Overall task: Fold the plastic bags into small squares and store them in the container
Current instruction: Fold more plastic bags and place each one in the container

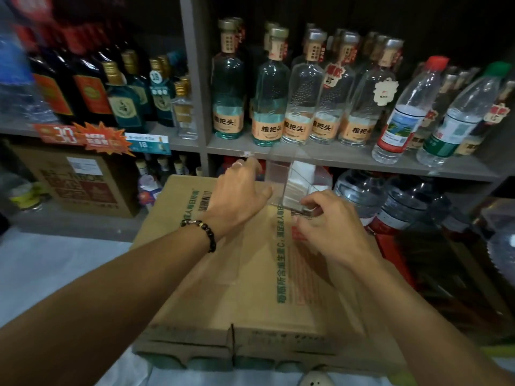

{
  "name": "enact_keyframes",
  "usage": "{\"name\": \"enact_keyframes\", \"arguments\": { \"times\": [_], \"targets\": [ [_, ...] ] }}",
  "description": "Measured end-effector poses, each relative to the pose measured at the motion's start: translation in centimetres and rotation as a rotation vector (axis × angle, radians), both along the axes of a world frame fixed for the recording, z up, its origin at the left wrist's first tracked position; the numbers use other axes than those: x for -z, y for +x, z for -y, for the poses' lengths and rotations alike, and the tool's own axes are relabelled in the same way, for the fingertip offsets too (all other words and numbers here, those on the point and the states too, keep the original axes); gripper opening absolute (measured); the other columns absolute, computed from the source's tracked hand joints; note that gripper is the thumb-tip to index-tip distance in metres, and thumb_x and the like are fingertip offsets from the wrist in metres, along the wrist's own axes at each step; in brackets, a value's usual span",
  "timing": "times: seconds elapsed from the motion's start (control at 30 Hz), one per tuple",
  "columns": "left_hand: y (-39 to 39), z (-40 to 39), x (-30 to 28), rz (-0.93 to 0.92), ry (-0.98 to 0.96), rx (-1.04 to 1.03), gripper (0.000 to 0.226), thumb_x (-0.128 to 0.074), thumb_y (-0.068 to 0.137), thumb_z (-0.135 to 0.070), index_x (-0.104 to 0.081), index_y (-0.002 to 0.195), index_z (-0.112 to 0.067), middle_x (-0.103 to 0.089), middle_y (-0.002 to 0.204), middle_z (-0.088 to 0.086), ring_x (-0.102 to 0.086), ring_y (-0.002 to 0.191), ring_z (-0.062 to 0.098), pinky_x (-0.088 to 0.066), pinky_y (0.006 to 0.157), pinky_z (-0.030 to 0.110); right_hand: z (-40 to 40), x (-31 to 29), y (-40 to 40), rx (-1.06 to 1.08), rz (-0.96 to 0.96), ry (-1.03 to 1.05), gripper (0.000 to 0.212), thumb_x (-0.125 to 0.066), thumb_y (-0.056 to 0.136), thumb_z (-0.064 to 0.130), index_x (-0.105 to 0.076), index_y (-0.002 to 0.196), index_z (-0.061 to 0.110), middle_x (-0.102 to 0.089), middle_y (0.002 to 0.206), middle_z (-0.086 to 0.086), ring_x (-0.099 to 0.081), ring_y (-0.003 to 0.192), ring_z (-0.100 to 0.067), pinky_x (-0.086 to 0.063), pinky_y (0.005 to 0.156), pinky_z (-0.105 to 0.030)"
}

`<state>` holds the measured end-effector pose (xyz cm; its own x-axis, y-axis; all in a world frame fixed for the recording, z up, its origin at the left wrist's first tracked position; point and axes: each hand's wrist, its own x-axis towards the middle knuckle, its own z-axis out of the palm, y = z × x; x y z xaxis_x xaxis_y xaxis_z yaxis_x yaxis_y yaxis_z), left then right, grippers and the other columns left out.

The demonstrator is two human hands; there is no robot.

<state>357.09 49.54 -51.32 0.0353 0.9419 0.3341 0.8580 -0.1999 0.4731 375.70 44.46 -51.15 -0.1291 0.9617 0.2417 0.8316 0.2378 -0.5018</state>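
A clear plastic container (278, 174) stands at the far end of a cardboard box (250, 274), and white folded bags (302, 176) are stacked inside it. My left hand (239, 196), with a dark bead bracelet on the wrist, reaches to the container's left side, its fingers stretched out and holding nothing. My right hand (326, 221) is at the container's near right corner. Its thumb and curled fingers pinch the clear front wall. I see no loose unfolded bag on the box top.
Grey shelves (306, 154) just behind the box carry several glass liquor bottles (267, 90) and plastic water bottles (401, 112). Large water jugs (390, 196) stand below on the right, and another carton (83, 179) is at the left. A white floor lies at the lower left.
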Motion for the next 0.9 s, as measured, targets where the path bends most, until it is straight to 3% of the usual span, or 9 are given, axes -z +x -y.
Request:
{"name": "enact_keyframes", "arguments": {
  "times": [0.1,0.2,0.43,0.53,0.77,0.9],
  "targets": [
    [-3.2,4.4,-0.2,0.018,-0.076,0.042,0.017,-0.067,0.083,-0.039,-0.057,0.086,-0.026,-0.066,0.090,-0.001,-0.064,0.083,0.019,-0.053,0.077,0.035,1.6,-0.7,-2.8,-0.043,0.008,-0.010,0.030,-0.072,0.083,0.026,-0.068,0.111,0.016,-0.056,0.101,0.007,-0.058,0.092,-0.014,-0.051,0.087,-0.035],
    [-7.0,9.4,-0.4,-0.005,-0.180,0.052,0.018,-0.068,0.082,-0.039,-0.053,0.078,-0.031,-0.060,0.077,-0.012,-0.061,0.078,0.011,-0.049,0.070,0.028,3.6,-1.3,-6.3,-0.114,0.014,-0.029,0.031,-0.073,0.084,0.028,-0.067,0.112,0.016,-0.057,0.100,0.005,-0.058,0.091,-0.015,-0.050,0.084,-0.033],
    [-15.2,21.3,0.4,-0.119,-0.382,0.008,0.018,-0.066,0.082,-0.041,-0.054,0.080,-0.027,-0.065,0.082,-0.008,-0.061,0.082,0.016,-0.045,0.067,0.028,8.9,-1.1,-16.1,-0.305,0.041,-0.069,0.022,-0.074,0.082,0.033,-0.063,0.099,0.024,-0.060,0.094,0.005,-0.058,0.089,-0.016,-0.051,0.081,-0.038],
    [-17.8,26.3,2.1,-0.137,-0.394,-0.042,0.021,-0.063,0.084,-0.046,-0.057,0.088,-0.026,-0.068,0.089,-0.005,-0.062,0.088,0.020,-0.051,0.074,0.033,11.6,0.4,-20.4,-0.407,0.074,-0.106,0.022,-0.073,0.083,0.034,-0.062,0.099,0.023,-0.059,0.093,0.004,-0.057,0.087,-0.018,-0.049,0.079,-0.037],
    [-23.2,36.2,8.6,-0.074,-0.507,-0.199,0.025,-0.059,0.087,-0.051,-0.057,0.098,-0.028,-0.067,0.097,-0.009,-0.062,0.091,0.016,-0.050,0.080,0.033,17.0,7.5,-30.0,-0.630,0.120,-0.208,0.027,-0.068,0.087,0.031,-0.062,0.108,0.016,-0.058,0.099,0.001,-0.056,0.087,-0.018,-0.049,0.080,-0.037],
    [-25.4,39.9,13.4,-0.002,-0.627,-0.309,0.026,-0.057,0.088,-0.052,-0.057,0.100,-0.029,-0.066,0.095,-0.012,-0.062,0.090,0.013,-0.050,0.078,0.031,18.8,14.4,-34.0,-0.647,0.097,-0.368,0.029,-0.071,0.084,0.030,-0.063,0.108,0.016,-0.060,0.100,0.001,-0.055,0.084,-0.016,-0.051,0.082,-0.038]
  ]
}}
